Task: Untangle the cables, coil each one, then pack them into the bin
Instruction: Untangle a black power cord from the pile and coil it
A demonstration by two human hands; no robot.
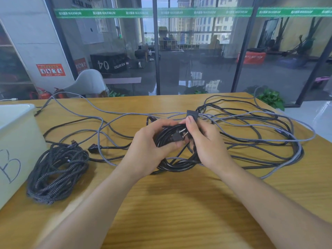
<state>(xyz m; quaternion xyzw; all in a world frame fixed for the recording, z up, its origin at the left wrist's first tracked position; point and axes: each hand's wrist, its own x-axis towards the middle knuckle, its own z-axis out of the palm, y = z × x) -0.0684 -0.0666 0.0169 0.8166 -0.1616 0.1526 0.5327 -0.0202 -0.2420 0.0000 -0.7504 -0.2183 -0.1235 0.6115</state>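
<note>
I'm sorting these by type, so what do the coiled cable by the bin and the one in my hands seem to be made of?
Coiled cable by the bin: looks like a braided fabric sleeve, matte, with a woven grey-black fleck. Black cable held in both hands (left, right): smooth, slightly glossy jacket, probably rubber or PVC; its plug shows shiny metal prongs.

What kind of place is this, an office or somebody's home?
Probably an office or studio. A wooden table faces a glass partition with a green banner strip, and a safety notice and fire extinguisher sit by the wall.
</note>
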